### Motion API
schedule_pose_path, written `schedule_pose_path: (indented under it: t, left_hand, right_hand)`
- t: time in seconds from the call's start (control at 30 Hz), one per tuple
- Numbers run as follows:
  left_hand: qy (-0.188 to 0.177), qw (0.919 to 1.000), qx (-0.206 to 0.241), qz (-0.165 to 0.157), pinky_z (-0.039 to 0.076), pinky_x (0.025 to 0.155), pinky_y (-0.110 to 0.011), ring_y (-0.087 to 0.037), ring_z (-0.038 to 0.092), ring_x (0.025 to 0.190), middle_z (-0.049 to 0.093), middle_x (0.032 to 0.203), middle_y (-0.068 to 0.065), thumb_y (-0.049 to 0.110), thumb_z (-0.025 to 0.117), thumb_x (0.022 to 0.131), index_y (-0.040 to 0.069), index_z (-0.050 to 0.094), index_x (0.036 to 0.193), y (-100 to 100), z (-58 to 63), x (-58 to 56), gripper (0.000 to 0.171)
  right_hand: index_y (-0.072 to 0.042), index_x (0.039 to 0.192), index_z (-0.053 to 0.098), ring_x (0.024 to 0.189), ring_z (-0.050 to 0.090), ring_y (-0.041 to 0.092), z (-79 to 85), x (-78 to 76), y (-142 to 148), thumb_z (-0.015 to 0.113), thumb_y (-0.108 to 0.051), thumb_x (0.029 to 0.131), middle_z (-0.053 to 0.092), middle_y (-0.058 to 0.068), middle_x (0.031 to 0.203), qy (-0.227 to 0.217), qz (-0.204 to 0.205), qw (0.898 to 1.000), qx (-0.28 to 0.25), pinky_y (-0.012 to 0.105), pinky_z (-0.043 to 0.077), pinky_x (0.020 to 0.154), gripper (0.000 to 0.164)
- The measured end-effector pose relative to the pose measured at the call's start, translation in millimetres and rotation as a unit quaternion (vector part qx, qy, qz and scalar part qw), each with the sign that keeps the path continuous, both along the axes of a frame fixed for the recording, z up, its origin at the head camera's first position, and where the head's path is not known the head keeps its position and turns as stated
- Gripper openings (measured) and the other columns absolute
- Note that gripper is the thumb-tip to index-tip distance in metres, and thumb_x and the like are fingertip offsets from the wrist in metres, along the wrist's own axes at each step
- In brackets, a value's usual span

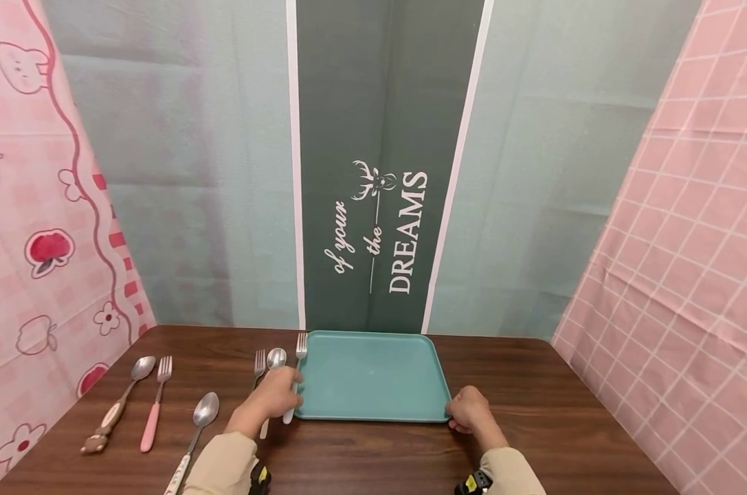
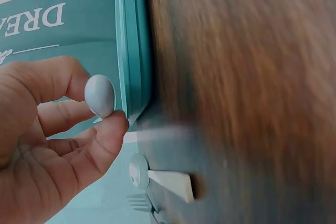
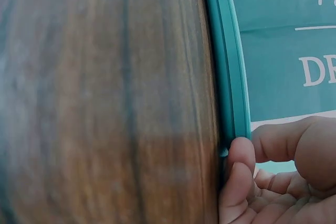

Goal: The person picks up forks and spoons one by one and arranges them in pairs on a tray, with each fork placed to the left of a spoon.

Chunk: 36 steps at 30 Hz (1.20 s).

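A teal rectangular tray (image 1: 373, 377) lies on the wooden table. At its left edge my left hand (image 1: 277, 390) pinches a white-handled fork (image 1: 302, 345), whose tines point away from me. In the left wrist view the rounded end of the fork's handle (image 2: 100, 96) shows between the fingers, close beside the tray's rim (image 2: 137, 40). My right hand (image 1: 470, 408) grips the tray's front right corner, thumb and finger on the rim (image 3: 233, 77) in the right wrist view. A spoon (image 1: 277, 357) and another fork (image 1: 260, 362) lie just left of my left hand, partly hidden by it.
Farther left on the table (image 1: 515, 392) lie a spoon with a bear-shaped handle end (image 1: 110, 416), a pink-handled fork (image 1: 152, 419) and a spoon with a patterned white handle (image 1: 205, 410). Fabric hangings (image 1: 379, 103) stand behind and at both sides.
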State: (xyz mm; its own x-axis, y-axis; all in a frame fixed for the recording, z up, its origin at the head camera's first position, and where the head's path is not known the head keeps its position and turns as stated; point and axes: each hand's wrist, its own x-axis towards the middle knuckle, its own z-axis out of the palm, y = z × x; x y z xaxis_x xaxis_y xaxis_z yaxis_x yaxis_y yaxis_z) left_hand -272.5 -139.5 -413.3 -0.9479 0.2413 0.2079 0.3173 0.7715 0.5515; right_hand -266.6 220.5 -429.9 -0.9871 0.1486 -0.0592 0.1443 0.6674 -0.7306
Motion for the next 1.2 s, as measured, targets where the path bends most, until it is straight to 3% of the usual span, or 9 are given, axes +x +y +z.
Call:
schedule_pose_path:
  t: [0.13,0.27,0.37,0.5,0.67,0.8,1.03,1.2]
  left_hand:
    - [-0.004,0.9998,0.012,-0.015,0.049,0.071,-0.039,-0.023,0.059,0.088,0.065,0.100,-0.018,-0.006,0.065,0.063,-0.011,0.065,0.100,2.8,2.4,-2.4,0.036]
    - [0.000,0.9988,0.016,-0.046,0.049,0.074,-0.042,-0.030,0.059,0.094,0.064,0.101,-0.021,-0.006,0.061,0.065,-0.013,0.064,0.101,3.9,1.8,-7.8,0.037]
    - [0.015,0.9976,0.000,-0.068,0.049,0.074,-0.041,-0.033,0.059,0.099,0.064,0.102,-0.022,-0.004,0.059,0.066,-0.013,0.064,0.103,3.8,-1.5,-13.4,0.039]
    - [-0.002,0.9981,-0.008,-0.061,0.050,0.073,-0.039,-0.029,0.060,0.097,0.063,0.105,-0.023,-0.005,0.059,0.067,-0.012,0.063,0.105,6.3,-0.7,-16.3,0.039]
    - [-0.042,0.9987,0.002,-0.030,0.051,0.068,-0.037,-0.022,0.058,0.084,0.062,0.107,-0.024,-0.008,0.061,0.068,-0.012,0.063,0.106,12.5,4.3,-16.5,0.038]
    - [-0.045,0.9987,-0.011,-0.020,0.051,0.064,-0.035,-0.020,0.057,0.078,0.062,0.107,-0.023,-0.009,0.060,0.069,-0.012,0.064,0.106,15.4,2.1,-20.5,0.037]
    - [-0.042,0.9978,-0.046,-0.022,0.049,0.069,-0.038,-0.022,0.054,0.079,0.062,0.107,-0.024,-0.012,0.057,0.069,-0.013,0.063,0.104,20.6,3.0,-25.3,0.035]
    - [-0.040,0.9962,-0.072,-0.027,0.044,0.061,-0.034,-0.019,0.047,0.067,0.061,0.083,-0.016,-0.012,0.058,0.070,-0.010,0.064,0.087,24.7,4.6,-26.8,0.019]
  right_hand:
    - [-0.010,0.050,0.041,0.038,0.047,0.009,-1.9,-1.1,-0.9,0.048,0.004,0.072,0.047,0.001,0.042,0.004,0.004,1.000,0.014,0.021,0.039,0.037,0.027]
    - [-0.012,0.050,0.038,0.038,0.045,0.009,-3.4,-3.2,-2.7,0.046,0.005,0.072,0.046,0.000,0.042,0.001,0.004,1.000,0.018,0.020,0.038,0.037,0.029]
    - [-0.012,0.049,0.037,0.037,0.043,0.009,-2.9,-3.6,-3.9,0.045,0.006,0.072,0.046,0.000,0.042,0.000,0.006,1.000,0.020,0.019,0.036,0.037,0.030]
    - [-0.011,0.051,0.039,0.037,0.042,0.009,-2.6,-3.7,-3.7,0.045,0.006,0.071,0.047,0.000,0.042,0.005,0.009,1.000,0.024,0.019,0.035,0.037,0.027]
    - [-0.011,0.050,0.039,0.036,0.041,0.009,-1.9,-3.5,-3.4,0.045,0.006,0.071,0.047,0.000,0.042,0.006,0.010,0.999,0.031,0.019,0.035,0.037,0.027]
    - [-0.011,0.050,0.039,0.036,0.041,0.009,0.7,-1.7,-4.0,0.045,0.005,0.072,0.047,0.001,0.042,0.001,0.012,0.999,0.031,0.019,0.035,0.037,0.028]
    - [-0.011,0.049,0.038,0.035,0.041,0.010,-1.9,-4.7,-2.1,0.045,0.006,0.071,0.048,0.004,0.043,-0.004,0.020,1.000,0.023,0.020,0.034,0.035,0.029]
    - [-0.010,0.049,0.039,0.035,0.041,0.009,-1.7,-3.9,-1.9,0.046,0.006,0.071,0.048,0.003,0.042,-0.002,0.016,1.000,0.024,0.020,0.034,0.035,0.028]
